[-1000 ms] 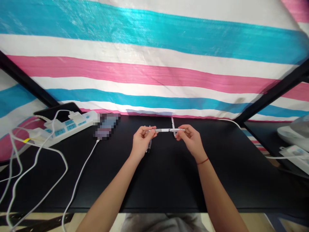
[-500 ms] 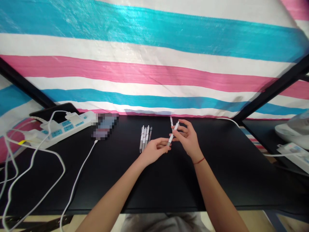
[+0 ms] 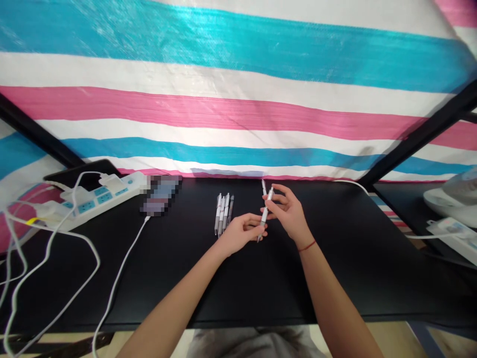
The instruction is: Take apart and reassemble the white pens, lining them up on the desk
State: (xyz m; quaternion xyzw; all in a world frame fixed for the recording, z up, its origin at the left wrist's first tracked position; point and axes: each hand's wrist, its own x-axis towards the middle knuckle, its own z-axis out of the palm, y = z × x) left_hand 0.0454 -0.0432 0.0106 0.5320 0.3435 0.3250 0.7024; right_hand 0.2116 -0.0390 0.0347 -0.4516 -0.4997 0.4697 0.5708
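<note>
While hands (image 3: 242, 232) (image 3: 289, 215) grip white pen (image 3: 265, 214) — far pen (image 3: 264, 186) partly hidden.

Both hands (image 3: 263, 223) close together, fingers curled, forearms angled inward.

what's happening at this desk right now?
A person is holding a white and grey pen in both hands: the left hand grips its lower, grey end and the right hand its upper part. A row of similar pens lies to the left on the black desk, and another pen lies just behind the hands. Further left are a phone on a white cable and a power strip.
</note>
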